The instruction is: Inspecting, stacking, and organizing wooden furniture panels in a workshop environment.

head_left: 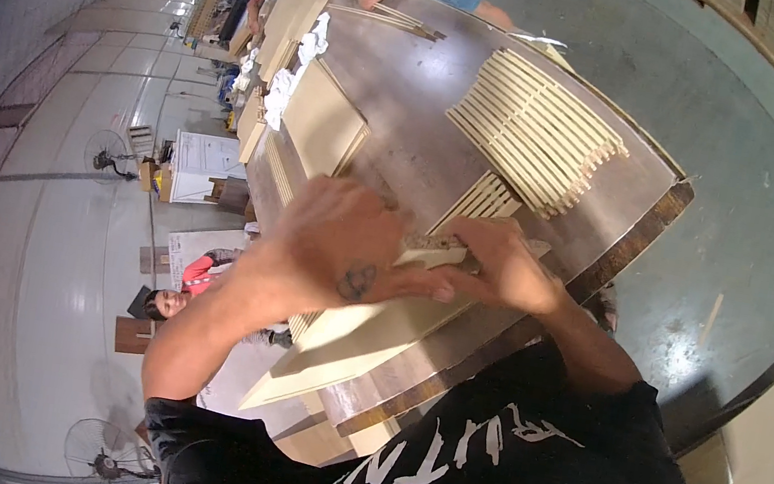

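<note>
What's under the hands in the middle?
Beneath the left hand and right hand, part of a pale board shows; whatever lies directly under them is covered.

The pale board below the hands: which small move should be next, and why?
Perhaps lift the left hand slightly to uncover more of the pale board: this hand and the right hand hide part of it, and the left looks blurred, so its contact there cannot be told.
</note>
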`<state>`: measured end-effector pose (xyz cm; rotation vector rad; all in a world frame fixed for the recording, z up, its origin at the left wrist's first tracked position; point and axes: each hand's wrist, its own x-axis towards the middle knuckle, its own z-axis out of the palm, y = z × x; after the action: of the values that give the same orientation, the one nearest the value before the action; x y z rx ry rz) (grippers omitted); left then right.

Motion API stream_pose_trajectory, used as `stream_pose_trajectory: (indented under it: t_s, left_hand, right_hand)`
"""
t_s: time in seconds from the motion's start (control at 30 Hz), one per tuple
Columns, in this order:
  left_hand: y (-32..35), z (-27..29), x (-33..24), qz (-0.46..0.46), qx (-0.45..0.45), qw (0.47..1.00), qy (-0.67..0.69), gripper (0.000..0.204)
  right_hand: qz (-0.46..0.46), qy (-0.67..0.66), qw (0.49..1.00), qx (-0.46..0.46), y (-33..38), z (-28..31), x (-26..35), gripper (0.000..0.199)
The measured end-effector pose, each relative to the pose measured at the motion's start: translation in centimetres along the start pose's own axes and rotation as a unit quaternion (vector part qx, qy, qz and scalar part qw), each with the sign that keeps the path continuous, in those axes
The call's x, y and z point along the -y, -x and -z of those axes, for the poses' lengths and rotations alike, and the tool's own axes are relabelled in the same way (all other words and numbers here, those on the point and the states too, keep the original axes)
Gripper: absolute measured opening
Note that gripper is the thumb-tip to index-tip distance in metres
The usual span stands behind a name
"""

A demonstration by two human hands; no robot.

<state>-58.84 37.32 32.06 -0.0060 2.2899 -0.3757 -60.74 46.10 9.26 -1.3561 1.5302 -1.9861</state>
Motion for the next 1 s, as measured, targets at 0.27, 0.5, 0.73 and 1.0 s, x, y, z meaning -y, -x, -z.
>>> stream_pose_trajectory:
  t_s: [0.27, 0.5, 0.73, 1.0]
  left_hand:
    - [-3.0, -1.0, -0.3, -0.040, 0.156, 0.982, 0.101, 0.050]
    - [0.6, -1.7, -1.6, -0.079, 0.186, 0.972, 0.123, 0.026]
    - [5.2, 0.4, 0.0, -0.035, -0.008, 0.997, 0.065, 0.036]
    - [4.8, -5.4, 1.9, 0.005, -0.347, 0.929, 0.132, 0.026]
  right_hand:
    - [0.133, 0.030, 0.976, 0.173, -2.2, 1.8, -0.6, 0.044]
    - [0.263, -0.022, 0.945, 0.196, -2.2, 1.9, -1.4, 0.035]
    - [0.285, -0.064, 0.952, 0.094, -2.6, 1.9, -3.1, 0.037]
    - [0.182, -0.047, 0.977, 0.098, -3.5, 1.4, -1.7, 0.040]
